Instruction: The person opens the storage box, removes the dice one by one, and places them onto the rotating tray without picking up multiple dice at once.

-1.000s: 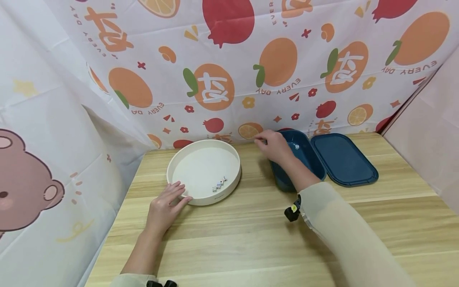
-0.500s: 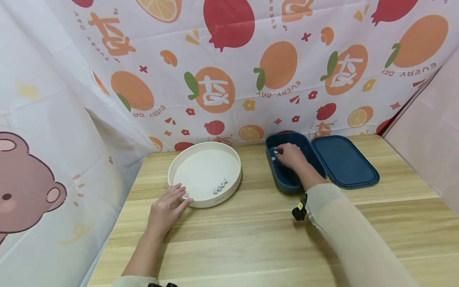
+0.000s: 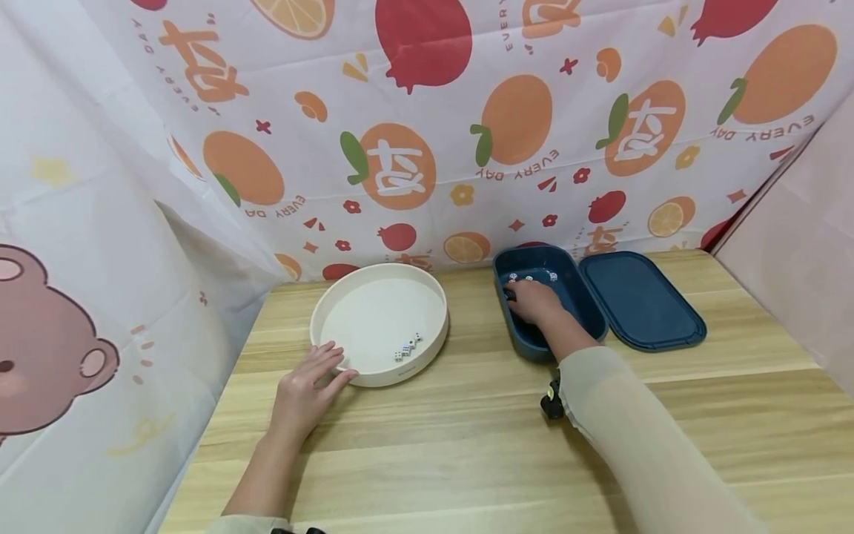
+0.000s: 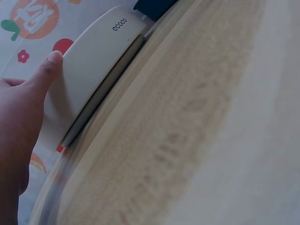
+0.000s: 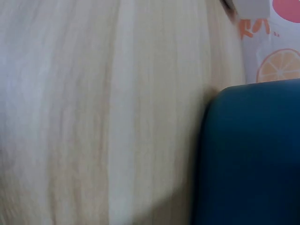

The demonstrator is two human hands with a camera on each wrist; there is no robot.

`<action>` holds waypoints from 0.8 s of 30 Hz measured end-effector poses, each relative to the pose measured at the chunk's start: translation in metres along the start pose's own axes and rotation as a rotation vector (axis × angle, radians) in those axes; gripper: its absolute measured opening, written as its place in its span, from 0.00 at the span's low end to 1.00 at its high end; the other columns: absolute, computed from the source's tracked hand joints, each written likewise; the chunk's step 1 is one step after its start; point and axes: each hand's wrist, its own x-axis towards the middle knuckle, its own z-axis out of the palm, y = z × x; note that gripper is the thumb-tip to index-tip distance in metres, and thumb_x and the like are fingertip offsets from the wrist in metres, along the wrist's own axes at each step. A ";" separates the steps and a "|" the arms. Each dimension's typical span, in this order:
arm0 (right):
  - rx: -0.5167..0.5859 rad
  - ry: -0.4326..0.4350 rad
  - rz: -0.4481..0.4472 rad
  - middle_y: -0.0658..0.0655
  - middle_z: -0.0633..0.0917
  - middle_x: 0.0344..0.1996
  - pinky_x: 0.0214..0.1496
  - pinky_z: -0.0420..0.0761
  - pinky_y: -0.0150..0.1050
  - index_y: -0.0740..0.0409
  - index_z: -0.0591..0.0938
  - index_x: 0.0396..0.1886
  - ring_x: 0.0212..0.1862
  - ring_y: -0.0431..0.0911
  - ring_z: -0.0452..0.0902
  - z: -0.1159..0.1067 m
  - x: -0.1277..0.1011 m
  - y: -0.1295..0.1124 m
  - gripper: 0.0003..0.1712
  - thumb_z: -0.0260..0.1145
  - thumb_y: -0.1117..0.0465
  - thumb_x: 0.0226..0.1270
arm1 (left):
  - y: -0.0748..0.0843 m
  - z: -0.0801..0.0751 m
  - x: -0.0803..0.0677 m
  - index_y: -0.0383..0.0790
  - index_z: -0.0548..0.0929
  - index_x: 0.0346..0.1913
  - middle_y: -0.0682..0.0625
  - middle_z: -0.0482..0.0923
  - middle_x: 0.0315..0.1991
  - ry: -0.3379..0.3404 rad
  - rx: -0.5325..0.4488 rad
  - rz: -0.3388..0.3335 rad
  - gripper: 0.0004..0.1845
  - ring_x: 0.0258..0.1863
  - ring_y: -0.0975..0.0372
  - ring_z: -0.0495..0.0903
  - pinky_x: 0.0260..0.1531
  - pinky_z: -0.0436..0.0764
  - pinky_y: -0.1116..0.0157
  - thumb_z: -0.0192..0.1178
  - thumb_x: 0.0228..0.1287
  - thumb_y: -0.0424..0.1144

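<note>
My left hand (image 3: pixel 308 386) holds the near left rim of a round cream tray (image 3: pixel 367 297), fingers over the edge. In the left wrist view, its thumb (image 4: pixel 49 65) lies against the tray's outer wall. Several small white dice (image 3: pixel 407 348) lie in a slanting line inside the tray, near its front right wall. My right hand (image 3: pixel 537 302) reaches down into a deep dark-blue box (image 3: pixel 587 308), fingers by its left wall. More white dice (image 3: pixel 553 276) lie on the box floor around it. The right fingertips are dark and partly hidden; I cannot tell whether they pinch a die.
A flat blue lid (image 3: pixel 643 300) lies right beside the box. Both containers stand on a wood-grain table (image 3: pixel 440 445), near a fruit-print cloth (image 3: pixel 460 133) hanging behind. The right wrist view shows mostly the tabletop and the box's outer wall (image 5: pixel 253 154).
My right hand has gone from above the box's left rim down into the box, and now sits lower by its left wall. The left hand and tray have stayed put.
</note>
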 end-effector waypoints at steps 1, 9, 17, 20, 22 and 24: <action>-0.013 0.004 -0.004 0.62 0.73 0.68 0.72 0.69 0.59 0.52 0.70 0.71 0.70 0.60 0.66 0.001 0.001 0.000 0.27 0.56 0.53 0.76 | 0.000 0.000 0.000 0.31 0.89 0.40 0.42 0.88 0.43 0.007 0.000 0.005 0.22 0.51 0.48 0.84 0.64 0.75 0.54 0.78 0.44 0.43; -0.021 0.005 -0.004 0.63 0.75 0.66 0.71 0.71 0.59 0.53 0.71 0.70 0.67 0.59 0.70 0.004 0.002 0.000 0.25 0.55 0.55 0.76 | -0.002 0.001 -0.001 0.31 0.89 0.41 0.42 0.88 0.43 0.012 0.000 0.010 0.23 0.51 0.48 0.85 0.65 0.75 0.55 0.76 0.48 0.48; 0.070 -0.024 0.038 0.64 0.77 0.62 0.68 0.74 0.58 0.55 0.72 0.67 0.59 0.57 0.72 0.001 0.002 0.001 0.23 0.54 0.55 0.77 | -0.004 0.002 -0.001 0.31 0.89 0.40 0.41 0.88 0.43 0.017 -0.010 0.016 0.22 0.51 0.47 0.84 0.66 0.74 0.57 0.77 0.45 0.44; 0.090 -0.030 0.038 0.63 0.79 0.57 0.65 0.77 0.56 0.55 0.74 0.64 0.54 0.55 0.74 0.000 0.002 0.003 0.20 0.54 0.55 0.77 | -0.003 0.002 -0.001 0.31 0.89 0.40 0.41 0.88 0.43 0.006 -0.011 0.008 0.21 0.51 0.48 0.84 0.66 0.74 0.55 0.77 0.47 0.44; 0.099 -0.037 0.032 0.62 0.80 0.54 0.61 0.78 0.54 0.55 0.75 0.61 0.51 0.55 0.74 0.000 0.003 0.004 0.18 0.53 0.55 0.77 | -0.003 0.002 -0.001 0.31 0.89 0.40 0.41 0.88 0.43 0.002 -0.012 0.003 0.21 0.52 0.48 0.84 0.66 0.74 0.55 0.78 0.45 0.42; 0.105 -0.043 0.023 0.61 0.80 0.51 0.58 0.79 0.51 0.54 0.76 0.58 0.49 0.54 0.74 0.000 0.004 0.005 0.16 0.53 0.55 0.77 | -0.003 0.003 -0.001 0.31 0.89 0.40 0.41 0.88 0.43 0.000 -0.011 -0.004 0.21 0.51 0.48 0.84 0.67 0.73 0.56 0.78 0.42 0.40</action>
